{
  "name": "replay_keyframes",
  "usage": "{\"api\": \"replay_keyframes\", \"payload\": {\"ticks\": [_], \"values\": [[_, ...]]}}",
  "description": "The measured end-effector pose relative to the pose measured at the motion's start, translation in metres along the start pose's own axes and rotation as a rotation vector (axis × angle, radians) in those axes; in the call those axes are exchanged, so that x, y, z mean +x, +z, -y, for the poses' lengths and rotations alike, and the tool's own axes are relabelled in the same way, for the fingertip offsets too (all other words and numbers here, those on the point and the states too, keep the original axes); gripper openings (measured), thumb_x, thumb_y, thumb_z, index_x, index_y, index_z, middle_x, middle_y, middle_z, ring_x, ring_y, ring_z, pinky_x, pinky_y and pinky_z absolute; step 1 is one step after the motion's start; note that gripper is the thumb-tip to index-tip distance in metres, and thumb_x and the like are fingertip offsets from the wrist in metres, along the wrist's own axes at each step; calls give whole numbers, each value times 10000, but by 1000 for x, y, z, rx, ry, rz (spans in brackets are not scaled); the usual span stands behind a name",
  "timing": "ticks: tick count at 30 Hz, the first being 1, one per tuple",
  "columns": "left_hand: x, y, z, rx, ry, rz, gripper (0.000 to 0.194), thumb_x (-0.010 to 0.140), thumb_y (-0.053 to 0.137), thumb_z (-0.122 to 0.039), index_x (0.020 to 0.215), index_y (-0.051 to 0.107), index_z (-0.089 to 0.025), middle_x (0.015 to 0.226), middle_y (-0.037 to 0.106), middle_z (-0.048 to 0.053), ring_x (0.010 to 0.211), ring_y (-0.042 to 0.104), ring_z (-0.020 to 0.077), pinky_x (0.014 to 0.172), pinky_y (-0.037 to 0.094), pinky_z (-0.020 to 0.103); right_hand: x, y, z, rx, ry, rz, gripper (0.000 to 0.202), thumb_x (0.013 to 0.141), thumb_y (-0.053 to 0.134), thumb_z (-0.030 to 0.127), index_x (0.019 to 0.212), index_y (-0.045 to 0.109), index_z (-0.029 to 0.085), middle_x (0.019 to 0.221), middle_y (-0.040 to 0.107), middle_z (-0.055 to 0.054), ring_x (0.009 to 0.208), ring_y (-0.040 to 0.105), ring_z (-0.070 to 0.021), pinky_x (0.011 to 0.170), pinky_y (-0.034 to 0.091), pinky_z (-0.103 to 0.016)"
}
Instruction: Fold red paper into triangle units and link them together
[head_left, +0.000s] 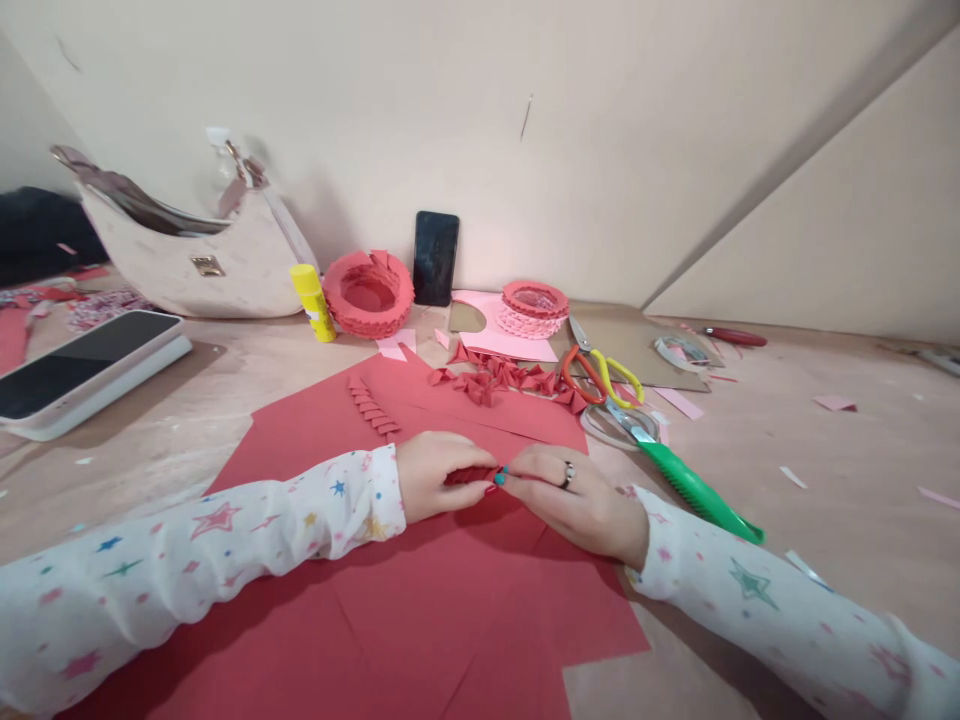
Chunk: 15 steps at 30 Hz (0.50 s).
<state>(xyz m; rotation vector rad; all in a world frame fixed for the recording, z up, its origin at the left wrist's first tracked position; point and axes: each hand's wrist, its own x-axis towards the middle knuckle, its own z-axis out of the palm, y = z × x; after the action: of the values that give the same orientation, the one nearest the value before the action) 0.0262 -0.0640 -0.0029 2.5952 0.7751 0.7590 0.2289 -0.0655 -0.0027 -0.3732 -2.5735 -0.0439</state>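
Observation:
My left hand (442,475) and my right hand (566,492) meet over large red paper sheets (420,600). The left one is closed on a small folded red paper piece (474,474), mostly covered by the fingers. Right thumb and fingertips are pinched together at that piece's right end, beside the left fingertips. A short chain of folded red paper (371,408) lies on the sheets, up and left of my hands. Several folded red pieces (499,375) are heaped beyond my hands.
Orange scissors (583,375), yellow-handled scissors (622,380) and a green-handled tool (697,490) lie right. Behind stand a yellow glue stick (313,302), red paper ring (369,295), pink-red ring (534,310) and phone (435,258). A handbag (202,255) and white-edged device (94,370) are left.

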Motion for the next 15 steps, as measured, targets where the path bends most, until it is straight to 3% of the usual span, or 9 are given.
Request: {"api": "replay_keyframes", "payload": {"ticks": [5, 9, 12, 15], "values": [[0, 3, -1, 28, -29, 92, 209, 752, 417, -250, 881, 542, -141, 735, 580, 42, 681, 507, 133, 649, 390, 226, 4, -3, 2, -75, -9, 55, 161, 752, 473, 112, 904, 522, 135, 834, 575, -59, 758, 484, -142, 679, 416, -296], [2, 1, -12, 139, -137, 93, 257, 746, 422, -288, 950, 505, -156, 913, 555, 60, 831, 482, 188, 735, 376, 304, 7, -3, 4, -105, 25, 118, 143, 756, 450, 126, 879, 523, 143, 840, 572, -54, 750, 474, -140, 680, 404, -295], [5, -15, -17, 260, -165, 116, 283, 752, 398, -235, 1018, 472, -172, 1013, 524, 56, 893, 466, 197, 762, 364, 324, 6, -2, 4, -107, 65, 163, 150, 759, 432, 135, 880, 520, 150, 868, 562, -56, 760, 465, -144, 696, 395, -301], [3, -43, -6, 340, -118, 221, 250, 752, 396, -209, 977, 503, -197, 952, 553, 32, 859, 487, 174, 767, 356, 298, 6, -1, 4, -96, 98, 186, 172, 754, 415, 132, 889, 518, 157, 888, 550, -59, 782, 459, -152, 712, 387, -308]]}}
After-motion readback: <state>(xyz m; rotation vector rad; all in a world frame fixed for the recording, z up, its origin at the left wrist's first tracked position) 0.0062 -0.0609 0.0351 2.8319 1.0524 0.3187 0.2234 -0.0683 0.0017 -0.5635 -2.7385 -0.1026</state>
